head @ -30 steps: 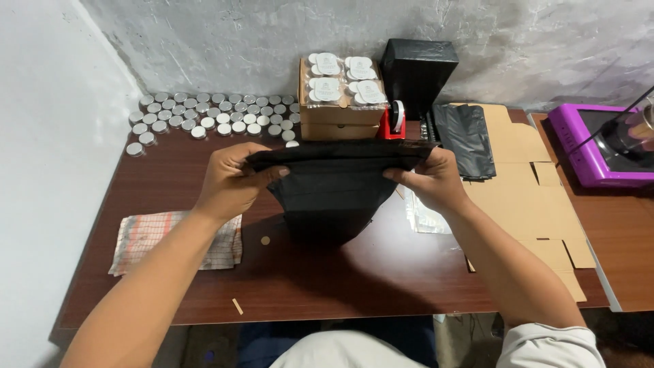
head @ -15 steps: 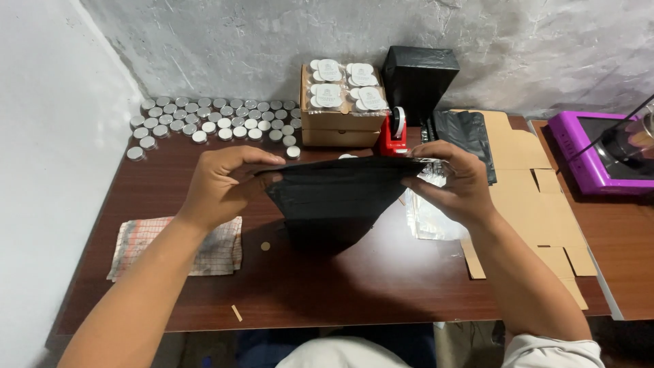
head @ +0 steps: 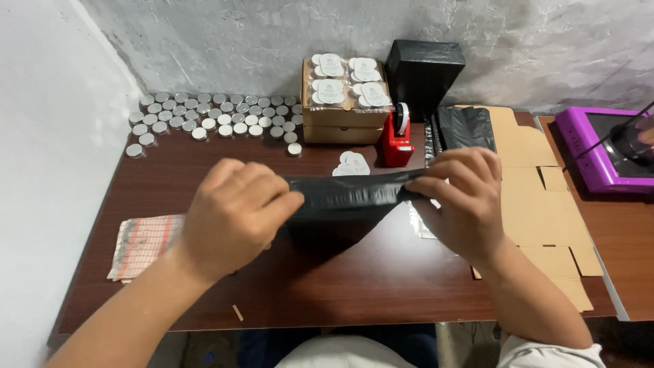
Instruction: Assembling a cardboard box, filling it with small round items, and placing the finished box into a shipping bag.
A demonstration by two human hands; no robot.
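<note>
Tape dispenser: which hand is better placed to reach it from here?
Probably right. The right hand grips the black bag's end just in front of the red tape dispenser. The left hand holds the other end, farther off across the table. Both are occupied, so either must let go first.

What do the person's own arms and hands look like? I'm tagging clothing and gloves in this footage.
No gloves: the left hand and the right hand are bare, with no rings, watch or bands visible. Both forearms are uncovered. A pale, whitish short sleeve shows only at the right upper arm.
</note>
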